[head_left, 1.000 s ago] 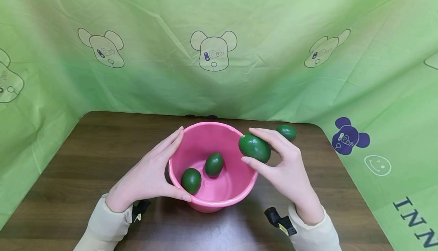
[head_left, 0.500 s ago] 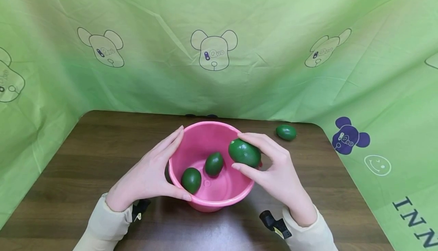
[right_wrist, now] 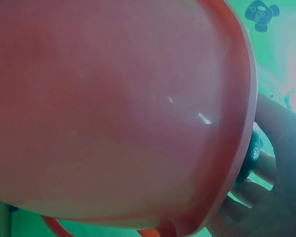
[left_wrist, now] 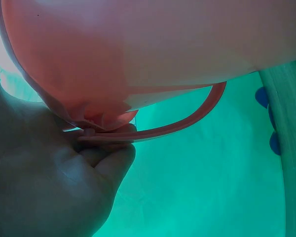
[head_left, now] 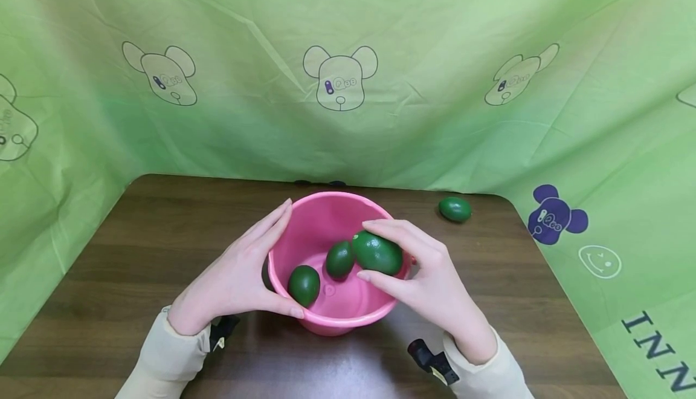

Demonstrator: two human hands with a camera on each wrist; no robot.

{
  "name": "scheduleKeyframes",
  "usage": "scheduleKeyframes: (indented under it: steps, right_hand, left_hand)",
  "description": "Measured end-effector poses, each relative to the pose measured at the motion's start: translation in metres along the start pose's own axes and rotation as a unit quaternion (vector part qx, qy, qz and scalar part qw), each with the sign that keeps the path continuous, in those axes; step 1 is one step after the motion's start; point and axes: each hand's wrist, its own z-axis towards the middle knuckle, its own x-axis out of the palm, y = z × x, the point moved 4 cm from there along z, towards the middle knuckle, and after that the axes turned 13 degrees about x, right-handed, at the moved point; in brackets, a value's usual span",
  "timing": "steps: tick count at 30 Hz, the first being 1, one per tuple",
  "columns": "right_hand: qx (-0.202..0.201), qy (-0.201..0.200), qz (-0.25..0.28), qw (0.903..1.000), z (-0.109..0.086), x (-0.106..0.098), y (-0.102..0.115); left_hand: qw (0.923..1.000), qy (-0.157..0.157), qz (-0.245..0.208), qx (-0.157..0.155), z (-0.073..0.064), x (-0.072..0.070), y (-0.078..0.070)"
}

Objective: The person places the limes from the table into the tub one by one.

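Note:
In the head view a pink bucket [head_left: 331, 321] stands upright on the table. My left hand [head_left: 241, 275] grips its left side, thumb along the near rim and fingers around the outside. The left wrist view shows those fingers by the bucket's handle [left_wrist: 182, 123]. My right hand [head_left: 421, 266] holds a glossy dark green avocado [head_left: 377, 253] between thumb and fingers, over the right part of the bucket's opening. Inside the bucket lie two more avocados, one near the middle [head_left: 339, 260] and one at the lower left [head_left: 304, 286]. The bucket's wall hides most of the held avocado in the right wrist view.
Another green avocado [head_left: 455, 209] lies on the wooden table [head_left: 179, 223] at the back right. A green cloth [head_left: 339, 145] printed with cartoon heads hangs behind the table and along both sides.
My right hand has moved left and slightly toward me, carrying the avocado from beyond the bucket's right rim to over its opening. The left hand has stayed on the bucket.

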Motion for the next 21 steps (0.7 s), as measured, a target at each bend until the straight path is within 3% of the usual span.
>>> scheduleKeyframes:
  steps: [21]
  right_hand:
    - [-0.041,0.047,0.016,0.9979,-0.004,0.016,0.001]
  left_hand:
    - [0.9999,0.002,-0.008,-0.007,-0.001,0.0,-0.001]
